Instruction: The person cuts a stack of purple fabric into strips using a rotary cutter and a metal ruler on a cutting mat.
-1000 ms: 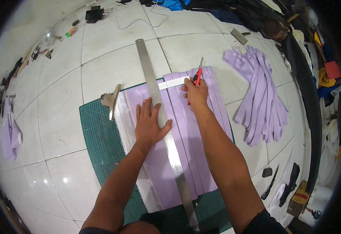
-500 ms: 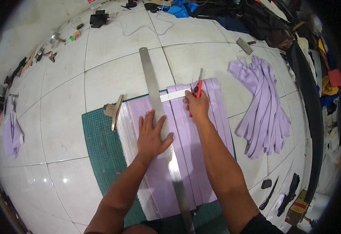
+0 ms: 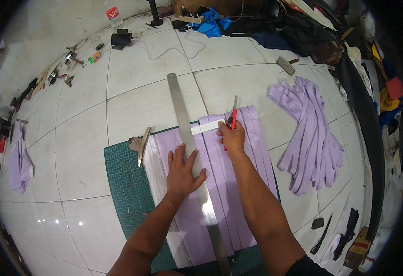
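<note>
My left hand (image 3: 181, 175) lies with fingers spread on a long steel ruler (image 3: 179, 101), which crosses layered lilac fabric (image 3: 192, 241). In my right hand (image 3: 233, 137) is a red cutter knife (image 3: 234, 118), its blade pointing away from me. The same hand's fingertips press one end of a short white strip (image 3: 206, 127), whose other end meets the ruler's right edge. Right of the ruler the fabric lies in several long strips. Under it is a green cutting mat (image 3: 127, 179). A large metal clip (image 3: 142, 146) sits by the fabric's upper left corner.
A bundle of lilac strips (image 3: 309, 142) lies on the tiled floor to the right, and a folded lilac cloth (image 3: 19, 161) at far left. A small metal block (image 3: 286, 66) lies beyond the bundle. Dark fabric (image 3: 275, 41) is heaped at the back. Small tools line the left wall.
The whole scene sits slightly lower in the picture, as the view has tilted up. Both hands, the ruler, the white strip and the knife keep their places relative to the fabric.
</note>
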### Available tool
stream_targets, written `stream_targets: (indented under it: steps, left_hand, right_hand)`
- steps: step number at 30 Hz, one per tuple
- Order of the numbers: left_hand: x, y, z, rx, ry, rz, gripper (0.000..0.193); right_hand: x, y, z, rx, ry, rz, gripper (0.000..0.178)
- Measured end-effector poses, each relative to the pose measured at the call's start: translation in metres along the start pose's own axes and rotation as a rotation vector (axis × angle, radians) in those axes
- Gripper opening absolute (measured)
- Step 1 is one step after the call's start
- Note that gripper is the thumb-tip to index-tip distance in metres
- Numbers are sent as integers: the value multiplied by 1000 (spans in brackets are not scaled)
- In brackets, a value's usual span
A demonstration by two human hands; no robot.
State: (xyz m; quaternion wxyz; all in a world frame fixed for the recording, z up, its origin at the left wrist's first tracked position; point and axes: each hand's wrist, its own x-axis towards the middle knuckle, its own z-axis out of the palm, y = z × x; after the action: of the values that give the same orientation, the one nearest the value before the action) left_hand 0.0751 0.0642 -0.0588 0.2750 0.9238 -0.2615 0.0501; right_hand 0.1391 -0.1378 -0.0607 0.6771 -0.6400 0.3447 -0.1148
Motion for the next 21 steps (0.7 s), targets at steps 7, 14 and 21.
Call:
stream_targets:
  steps: [7, 14, 21]
  left_hand:
    - [-2, -2, 2, 16, 49, 32, 64]
    - [0, -5, 4, -2, 36, 32, 66]
    - [-6, -13, 16, 32, 117, 76, 68]
  right_hand:
    - [-2, -5, 0, 23, -7, 37, 23]
    - [-62, -56, -54, 201, -23, 22, 27]
    - [-233, 6, -199, 137, 180, 179, 30]
